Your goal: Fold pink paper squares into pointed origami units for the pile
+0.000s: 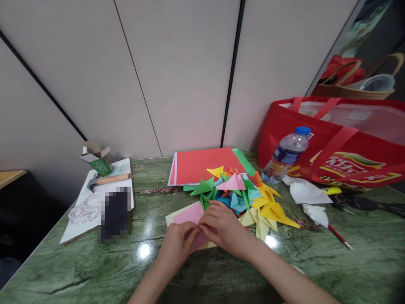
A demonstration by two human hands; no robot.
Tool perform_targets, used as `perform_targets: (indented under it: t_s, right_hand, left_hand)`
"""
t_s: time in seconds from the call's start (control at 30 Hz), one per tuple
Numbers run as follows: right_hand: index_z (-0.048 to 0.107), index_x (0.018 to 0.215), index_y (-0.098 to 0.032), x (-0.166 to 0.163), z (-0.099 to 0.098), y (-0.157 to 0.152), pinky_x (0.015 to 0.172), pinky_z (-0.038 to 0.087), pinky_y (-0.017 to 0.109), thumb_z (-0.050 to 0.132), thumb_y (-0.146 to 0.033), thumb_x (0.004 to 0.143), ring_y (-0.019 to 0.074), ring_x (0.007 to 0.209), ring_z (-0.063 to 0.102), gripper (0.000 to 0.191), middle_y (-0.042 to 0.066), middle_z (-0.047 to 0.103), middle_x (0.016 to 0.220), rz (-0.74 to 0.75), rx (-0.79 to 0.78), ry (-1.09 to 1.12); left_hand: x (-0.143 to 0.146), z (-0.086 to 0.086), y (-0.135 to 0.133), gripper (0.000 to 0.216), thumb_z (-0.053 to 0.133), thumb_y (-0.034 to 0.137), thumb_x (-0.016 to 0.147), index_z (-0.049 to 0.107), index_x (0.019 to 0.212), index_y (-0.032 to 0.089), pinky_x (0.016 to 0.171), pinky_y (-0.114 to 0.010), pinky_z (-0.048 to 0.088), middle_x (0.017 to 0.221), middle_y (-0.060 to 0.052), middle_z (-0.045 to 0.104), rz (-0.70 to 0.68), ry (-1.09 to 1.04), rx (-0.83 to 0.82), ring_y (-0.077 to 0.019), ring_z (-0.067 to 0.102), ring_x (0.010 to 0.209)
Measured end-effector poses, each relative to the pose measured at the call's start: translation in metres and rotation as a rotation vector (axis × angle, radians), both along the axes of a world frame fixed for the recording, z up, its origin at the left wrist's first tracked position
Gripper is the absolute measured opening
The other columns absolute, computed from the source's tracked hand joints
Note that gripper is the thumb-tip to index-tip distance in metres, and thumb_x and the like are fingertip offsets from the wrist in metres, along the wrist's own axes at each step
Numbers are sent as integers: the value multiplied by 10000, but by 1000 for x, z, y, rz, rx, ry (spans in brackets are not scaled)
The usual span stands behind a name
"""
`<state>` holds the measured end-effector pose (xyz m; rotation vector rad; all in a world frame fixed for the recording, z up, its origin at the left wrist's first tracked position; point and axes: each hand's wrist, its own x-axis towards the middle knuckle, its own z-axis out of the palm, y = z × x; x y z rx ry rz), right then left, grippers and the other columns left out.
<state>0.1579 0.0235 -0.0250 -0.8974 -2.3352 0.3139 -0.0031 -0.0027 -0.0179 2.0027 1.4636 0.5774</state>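
Observation:
My left hand [179, 238] and my right hand [223, 226] meet in front of me, thumbs and fingertips pinched together at a sheet of pink paper [189, 213]. Under it lies cream paper [171, 218], whose edges stick out around the pink. My fingers cover the middle of the pink sheet, so any small fold there is hidden. Just beyond my right hand is a heap of folded paper pieces in several colours, with a pink one [232, 183] on top, a green one [204, 186] at the left and a yellow one [280, 213] at the right.
Red sheets [205, 164] lie stacked by the wall. A water bottle [286, 154] leans against a red bag [341, 147] at right, near crumpled tissue [306, 190] and a red pen [340, 236]. A white board [82, 228] at left carries a hammer [110, 179] and a small green box [100, 165].

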Motion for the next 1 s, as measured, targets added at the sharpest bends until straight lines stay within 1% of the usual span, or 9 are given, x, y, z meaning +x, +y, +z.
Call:
perform_targets:
  t_s: [0.1,0.17,0.23,0.37,0.53,0.67,0.8,0.93,1.0]
  right_hand:
    - [613,690,-176,-1,-2,1,689,384,288,551,-153,757,149,661,533,94,13,613,628,-49,-19,-23]
    - [614,685,-176,0,-3,2,646,377,269,564,-135,725,150,654,537,76,13,614,631,-78,-54,-27]
    - [618,685,-178,2,-3,3,633,374,257,556,-118,714,149,655,543,91,12,619,640,-103,-84,-20]
    - [622,682,-177,7,1,7,612,378,240,522,-106,726,150,660,553,130,17,623,646,-146,-141,-6]
    - [625,697,-179,15,4,14,653,394,247,510,-113,738,165,713,573,140,30,647,694,-182,-198,-15]
    - [624,721,-175,18,4,16,660,391,251,519,-122,731,174,743,584,118,38,653,725,-228,-235,-69]
    - [611,737,-170,18,4,15,628,375,250,517,-147,741,178,728,589,97,41,648,729,-280,-266,-135]
    - [595,722,-161,20,2,18,586,358,250,494,-132,751,178,681,584,109,48,632,704,-354,-253,-183]
    - [586,716,-156,21,2,19,563,354,249,476,-114,760,173,649,576,125,50,624,696,-390,-254,-156]
  left_hand:
    - [-2,0,0,323,404,249,832,684,706,150,527,-212,316,600,-35,655,-11,75,34,-133,530,537]
    - [-5,-1,2,327,409,246,825,679,664,154,515,-216,301,564,-34,639,-6,124,49,-134,516,517]
    - [-9,0,4,332,418,262,818,667,627,156,509,-217,295,540,-31,622,10,135,46,-135,506,509]
    - [-16,2,9,306,437,278,797,670,635,163,510,-215,302,545,-25,614,48,92,34,-142,504,515]
    - [-19,2,12,306,453,302,786,665,616,161,514,-216,322,556,-30,614,75,22,27,-156,512,532]
    - [-17,1,12,305,446,300,794,674,650,157,541,-221,348,597,-40,640,86,-22,20,-169,550,570]
    - [-16,1,11,316,425,288,803,673,664,149,562,-230,367,626,-53,656,74,-15,23,-183,573,597]
    - [-18,0,11,305,433,282,798,674,668,150,560,-234,367,637,-57,666,82,3,36,-185,578,596]
    - [-20,0,11,309,432,290,799,676,671,148,554,-234,365,634,-56,665,98,10,46,-182,572,588]
